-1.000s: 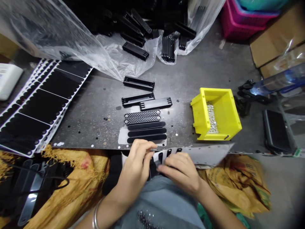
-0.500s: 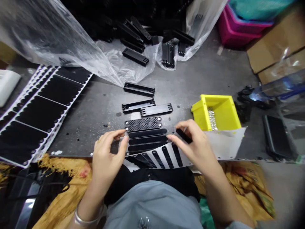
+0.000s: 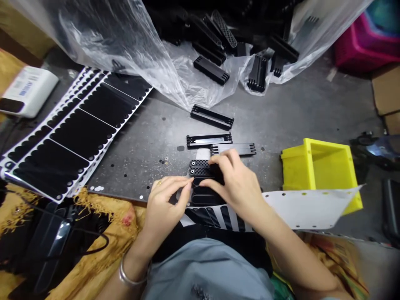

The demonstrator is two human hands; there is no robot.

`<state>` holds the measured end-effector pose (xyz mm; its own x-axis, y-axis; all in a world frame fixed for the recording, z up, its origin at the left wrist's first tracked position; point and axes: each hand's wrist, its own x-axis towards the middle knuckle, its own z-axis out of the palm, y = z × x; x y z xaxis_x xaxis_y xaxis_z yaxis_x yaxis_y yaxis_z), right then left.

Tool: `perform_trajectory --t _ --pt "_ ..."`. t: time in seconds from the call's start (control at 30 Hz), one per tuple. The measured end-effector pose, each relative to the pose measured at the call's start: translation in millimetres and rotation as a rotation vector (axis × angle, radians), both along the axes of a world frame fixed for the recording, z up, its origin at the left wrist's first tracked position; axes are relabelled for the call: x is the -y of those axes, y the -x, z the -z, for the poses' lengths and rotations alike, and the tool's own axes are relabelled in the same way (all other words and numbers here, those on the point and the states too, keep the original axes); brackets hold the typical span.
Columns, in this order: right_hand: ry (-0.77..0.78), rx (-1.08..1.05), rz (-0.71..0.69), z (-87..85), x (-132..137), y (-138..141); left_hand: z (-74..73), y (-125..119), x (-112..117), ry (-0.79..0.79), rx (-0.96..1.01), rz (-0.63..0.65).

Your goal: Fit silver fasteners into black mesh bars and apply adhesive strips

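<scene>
right at the near edge of the metal table [image 3: 150, 137], both hands are down on a short row of black pieces. the right hand [image 3: 239, 185] arches over the middle of the row with its fingers bent and pressing down; whether anything is pinched underneath, i cannot tell, the palm hides it. the left hand [image 3: 164, 204] comes in from the left with thumb and forefinger stretched out together, their tips touching the row's left end, and nothing wrapped in them that i can see.

at the far end of the row lie two mesh grilles [image 3: 199, 166], side by side. nearer to the person are the smooth black strips [image 3: 204, 196]. a white backing sheet [image 3: 300, 206] runs off to the right under the wrists, and black oblong stickers [image 3: 215, 216] are on it.

by my reading this is early going. just beyond the row three loose black frames [image 3: 208, 140] wait untouched. a whole heap more spills from the clear plastic bag [image 3: 125, 46] at the far side, and big sheets of black pads [image 3: 81, 129] lie full on the left. the yellow bin [image 3: 315, 166] stands to the right, well apart from both hands.
</scene>
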<state>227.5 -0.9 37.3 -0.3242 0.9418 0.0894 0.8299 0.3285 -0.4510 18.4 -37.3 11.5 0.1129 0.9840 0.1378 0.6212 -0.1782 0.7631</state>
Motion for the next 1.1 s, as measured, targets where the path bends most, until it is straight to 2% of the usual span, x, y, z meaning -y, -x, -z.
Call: perform_trajectory --t 0.1,0.2,0.27,0.43,0.67,0.8,0.87,0.97,1.1 --pt "-0.102 -0.15 -0.13 -0.1 -2 9 0.6 5 -6 0.017 0.017 -0.054" --pt "-0.172 -0.141 -0.209 2.2 -6 1 4.4 5 -16 0.054 0.047 -0.105" --pt "-0.169 -0.149 -0.222 5.7 -8 -3 8.4 4 -23 0.07 0.051 -0.118" --pt "-0.083 -0.344 -0.25 16.3 -13 2 14.8 3 -31 0.091 0.057 -0.113" --pt "-0.078 -0.34 -0.253 22.1 -16 9 13.0 2 -34 0.117 0.077 -0.1" --pt "-0.064 -0.313 -0.259 17.0 -13 6 13.5 0 -38 0.145 0.07 -0.136" --pt "-0.05 -0.286 -0.231 10.7 -9 -4 14.0 0 -39 0.166 0.062 -0.147" --pt "0.018 -0.291 -0.097 2.8 -3 -30 14.8 1 -39 0.177 0.065 -0.142" --pt "0.098 -0.42 0.014 7.3 0 -55 17.4 3 -40 0.169 0.054 -0.133"
